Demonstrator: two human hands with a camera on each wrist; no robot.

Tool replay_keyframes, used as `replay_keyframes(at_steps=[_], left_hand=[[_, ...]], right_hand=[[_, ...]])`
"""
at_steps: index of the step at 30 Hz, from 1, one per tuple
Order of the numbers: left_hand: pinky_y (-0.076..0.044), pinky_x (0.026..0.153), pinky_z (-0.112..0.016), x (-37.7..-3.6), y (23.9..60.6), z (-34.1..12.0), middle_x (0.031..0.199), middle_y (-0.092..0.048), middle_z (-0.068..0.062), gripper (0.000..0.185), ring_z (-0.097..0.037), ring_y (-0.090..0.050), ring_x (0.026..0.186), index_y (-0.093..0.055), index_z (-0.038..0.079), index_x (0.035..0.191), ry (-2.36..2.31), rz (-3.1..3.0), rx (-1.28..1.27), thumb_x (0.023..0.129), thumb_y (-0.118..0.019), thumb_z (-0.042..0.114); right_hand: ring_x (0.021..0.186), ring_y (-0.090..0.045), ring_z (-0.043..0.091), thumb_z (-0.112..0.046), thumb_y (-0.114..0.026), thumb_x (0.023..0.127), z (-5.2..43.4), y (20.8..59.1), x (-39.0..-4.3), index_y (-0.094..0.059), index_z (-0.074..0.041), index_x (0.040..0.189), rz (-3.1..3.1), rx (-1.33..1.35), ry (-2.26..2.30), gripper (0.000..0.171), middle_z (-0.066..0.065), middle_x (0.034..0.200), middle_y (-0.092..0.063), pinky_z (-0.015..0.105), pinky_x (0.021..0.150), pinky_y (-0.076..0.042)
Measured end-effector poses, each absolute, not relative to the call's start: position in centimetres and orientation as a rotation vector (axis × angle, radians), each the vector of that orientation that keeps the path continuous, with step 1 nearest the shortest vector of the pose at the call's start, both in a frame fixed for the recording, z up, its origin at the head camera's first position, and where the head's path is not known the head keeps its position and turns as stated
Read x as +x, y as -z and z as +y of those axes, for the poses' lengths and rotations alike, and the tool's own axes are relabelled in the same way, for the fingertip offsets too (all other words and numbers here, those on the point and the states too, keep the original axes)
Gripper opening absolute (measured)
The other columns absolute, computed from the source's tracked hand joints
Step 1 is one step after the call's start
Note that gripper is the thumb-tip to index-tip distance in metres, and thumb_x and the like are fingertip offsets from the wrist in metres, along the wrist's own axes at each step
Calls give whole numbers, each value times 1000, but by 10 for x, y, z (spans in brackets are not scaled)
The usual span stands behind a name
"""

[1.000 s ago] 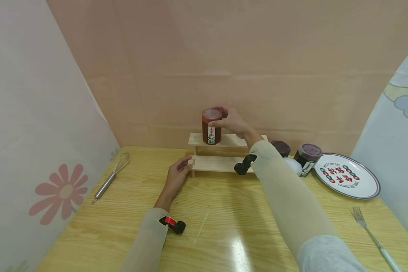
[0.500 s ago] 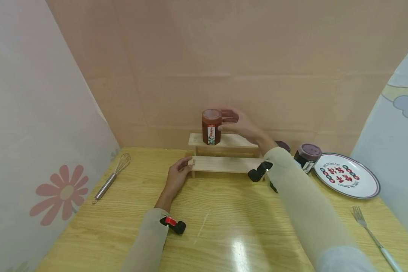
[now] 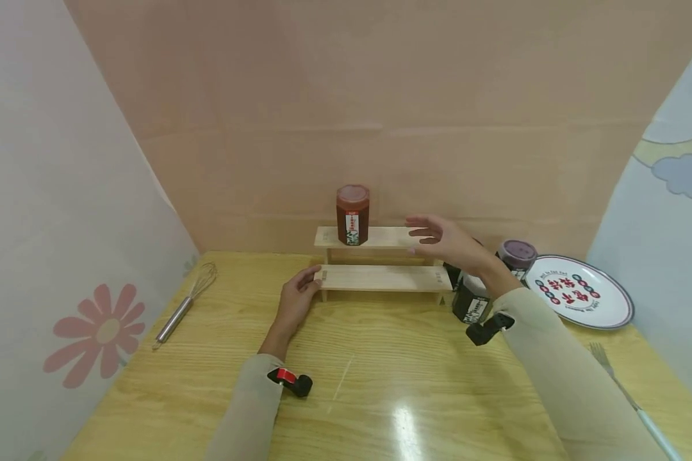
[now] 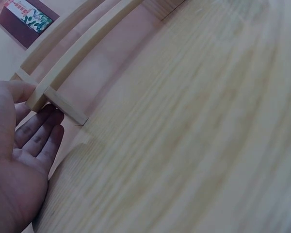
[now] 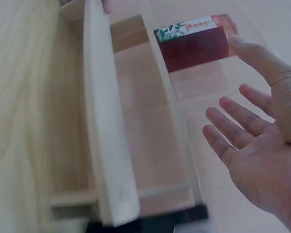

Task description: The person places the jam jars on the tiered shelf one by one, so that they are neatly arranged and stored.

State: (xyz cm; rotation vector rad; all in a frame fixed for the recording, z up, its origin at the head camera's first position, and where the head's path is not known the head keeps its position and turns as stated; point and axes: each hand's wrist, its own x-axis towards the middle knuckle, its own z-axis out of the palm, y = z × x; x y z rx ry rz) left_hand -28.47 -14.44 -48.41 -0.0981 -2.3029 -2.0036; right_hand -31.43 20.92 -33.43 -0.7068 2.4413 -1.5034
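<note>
A two-step wooden shelf (image 3: 383,278) stands against the back wall. A red-brown jar (image 3: 353,214) with a white label is upright on the left part of its upper step. My left hand (image 3: 296,304) holds the left end of the lower step; the left wrist view has the thumb and index finger of that hand (image 4: 19,170) at the board's end, other fingers below. To the right of the jar, my right hand (image 3: 455,246) hovers by the upper step's right end, fingers spread and holding nothing. The right wrist view also has this bare palm (image 5: 266,155) apart from the jar (image 5: 196,51).
Right of the shelf stand a dark jar (image 3: 471,308) with a pale lid and a purple-lidded jar (image 3: 516,251), partly behind my right arm. Beyond are a white plate (image 3: 617,314) and a fork (image 3: 608,365). A whisk (image 3: 181,314) lies at the left.
My right hand has let go of the red-brown jar and moved right and down, away from it. The jar stays on the upper step. My left hand keeps its place.
</note>
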Motion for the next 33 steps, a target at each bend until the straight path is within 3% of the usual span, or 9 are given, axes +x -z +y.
replay_keyframes(at_steps=[5,11,14,18,25,33], left_hand=[[-45,119,-44,-285,484,-146,150,-57,-6,36,-24,-52,143,-64,17,140,2009,-2290,-111,104,-62,19],[-46,118,-41,-287,485,-149,153,-55,-6,38,-24,-50,144,-63,16,141,2004,-2292,-125,104,-62,19],[-48,116,-40,-287,485,-151,153,-56,-7,38,-25,-52,142,-63,16,141,1999,-2298,-113,104,-62,19],[-50,113,-37,-288,485,-152,152,-56,-8,38,-25,-54,140,-63,16,141,1984,-2307,-102,104,-63,19],[-50,114,-39,-288,485,-152,152,-56,-7,37,-26,-53,141,-64,16,140,1983,-2303,-99,104,-63,19],[-48,116,-42,-288,485,-151,153,-55,-7,37,-27,-52,142,-63,16,141,1982,-2307,-100,104,-63,19]], right_hand=[[146,-44,41,-21,-76,95,235,345,-299,-38,-8,158,2490,-705,1453,74,18,162,-41,49,115,-48],[144,-46,42,-27,-76,95,265,348,-277,-41,-11,157,2594,-673,1353,73,16,159,-47,45,116,-45],[145,-45,39,-25,-76,96,280,349,-269,-41,-10,157,2602,-648,1368,71,15,158,-47,31,114,-47],[144,-49,24,-20,-75,96,294,353,-260,-42,-6,155,2607,-626,1431,69,18,157,-49,12,107,-46],[131,-50,-8,-16,-74,96,314,369,-251,-45,0,152,2656,-619,1460,65,24,155,-47,7,101,-45],[118,-51,-11,-21,-76,96,323,392,-245,-42,-6,156,2725,-554,1405,70,20,155,-46,10,91,-49]])
